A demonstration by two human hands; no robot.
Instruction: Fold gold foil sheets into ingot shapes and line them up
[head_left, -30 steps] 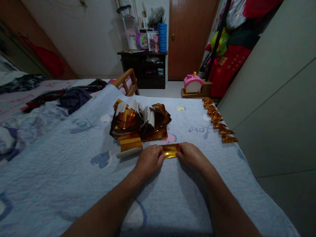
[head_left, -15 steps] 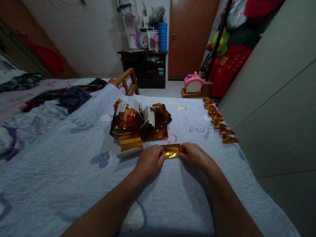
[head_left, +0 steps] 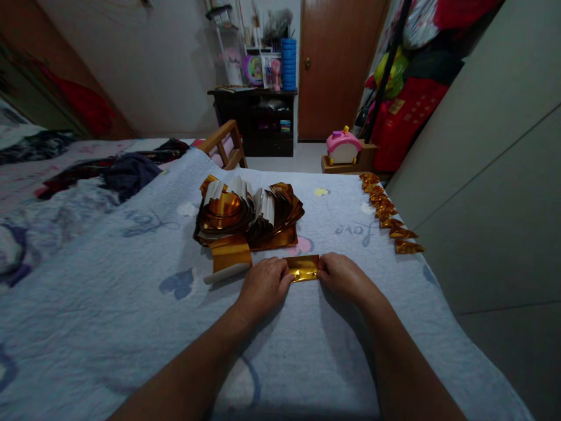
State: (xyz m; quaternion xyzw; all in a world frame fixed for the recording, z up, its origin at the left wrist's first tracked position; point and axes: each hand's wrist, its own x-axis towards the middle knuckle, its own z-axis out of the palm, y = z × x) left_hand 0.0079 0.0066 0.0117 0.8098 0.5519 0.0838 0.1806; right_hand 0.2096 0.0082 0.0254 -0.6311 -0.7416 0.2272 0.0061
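Observation:
A strip of shiny gold foil paper (head_left: 304, 269) lies across the bedspread, stretched between my two hands. My left hand (head_left: 266, 283) pinches its left end, and my right hand (head_left: 342, 273) grips the right end. Just beyond my left hand, a loose gold sheet (head_left: 231, 252) with a curled pale edge rests in front of a pile of gold foil papers (head_left: 223, 213), bent and stacked with their white backs partly showing. At the bed's right edge stands a row of folded gold foil pieces (head_left: 388, 219).
The patterned blue bedspread (head_left: 184, 333) covers the bed. Dark clothes (head_left: 131, 174) lie at the left. A pale cabinet panel (head_left: 495, 175) rises along the right side. Beyond the bed's far edge are a wooden chair (head_left: 224, 143), a dark shelf unit (head_left: 256, 126) and a pink toy (head_left: 343, 146).

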